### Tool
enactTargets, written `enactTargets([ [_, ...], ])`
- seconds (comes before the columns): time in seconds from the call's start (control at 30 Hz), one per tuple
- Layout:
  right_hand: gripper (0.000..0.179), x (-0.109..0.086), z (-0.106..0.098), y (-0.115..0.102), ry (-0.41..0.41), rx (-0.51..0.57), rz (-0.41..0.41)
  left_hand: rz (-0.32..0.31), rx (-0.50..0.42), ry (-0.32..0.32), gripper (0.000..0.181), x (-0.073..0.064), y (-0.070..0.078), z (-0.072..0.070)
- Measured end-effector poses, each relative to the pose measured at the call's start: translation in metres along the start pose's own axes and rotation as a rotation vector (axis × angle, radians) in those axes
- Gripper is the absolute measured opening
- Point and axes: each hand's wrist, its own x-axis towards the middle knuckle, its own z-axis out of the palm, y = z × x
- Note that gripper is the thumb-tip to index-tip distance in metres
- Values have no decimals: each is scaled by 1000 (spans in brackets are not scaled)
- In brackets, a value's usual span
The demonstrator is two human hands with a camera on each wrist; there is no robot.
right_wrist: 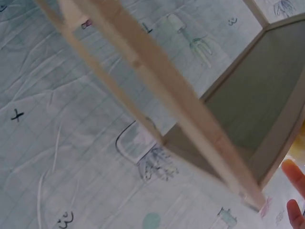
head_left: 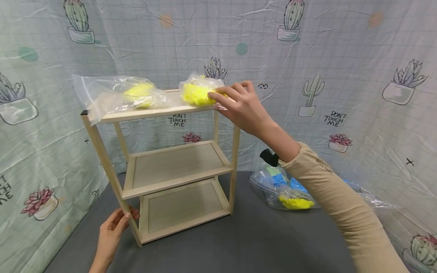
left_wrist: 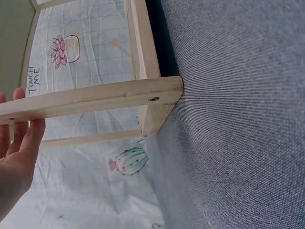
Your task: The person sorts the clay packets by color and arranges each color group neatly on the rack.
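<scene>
A light wooden rack (head_left: pixel 177 189) with three shelves stands on the grey surface. My left hand (head_left: pixel 112 230) holds its front left leg low down, thumb and fingers on either side of the wood; the left wrist view shows the fingers (left_wrist: pixel 32 143) against that leg. On the top shelf, my right hand (head_left: pixel 243 104) grips the right end of a clear plastic bag (head_left: pixel 198 91) with a bright yellow lump in it. To its left lies a second clear bag (head_left: pixel 140 94), also with yellow contents, its zip end hanging over the left edge.
Right of the rack, clear bags (head_left: pixel 283 189) with blue, green and yellow contents lie on the grey surface (head_left: pixel 252 242), partly behind my right forearm. A cactus-print curtain (head_left: pixel 341 57) encloses the back and sides. A black wrist device (head_left: pixel 269 157) sits at my right cuff.
</scene>
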Motion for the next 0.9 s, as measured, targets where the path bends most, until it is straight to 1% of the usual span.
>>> enactTargets([
  [0.1, 26, 6, 5, -10, -18, 26, 37, -1, 1, 1, 41, -1, 0, 0],
  [0.2, 29, 11, 10, -19, -51, 76, 93, -2, 0, 1, 41, 0, 0, 0],
  [0.3, 33, 16, 14, -26, -99, 131, 138, -3, 1, 1, 41, 1, -2, -1],
  [0.4, 39, 21, 17, -31, -162, 163, 164, -3, 7, 0, 40, 1, -3, 0],
  [0.53, 46, 27, 20, -37, -232, 185, 163, 1, 15, -1, 40, 2, -2, -1],
  [0.7, 52, 32, 25, -44, -300, 186, 142, -6, 26, -1, 41, 3, -2, -1],
  [0.8, 54, 35, 27, -46, -330, 170, 132, -7, 20, -4, 41, 3, -3, -2],
  [0.9, 55, 37, 28, -47, -342, 164, 130, -5, 7, -7, 41, 4, -3, -2],
])
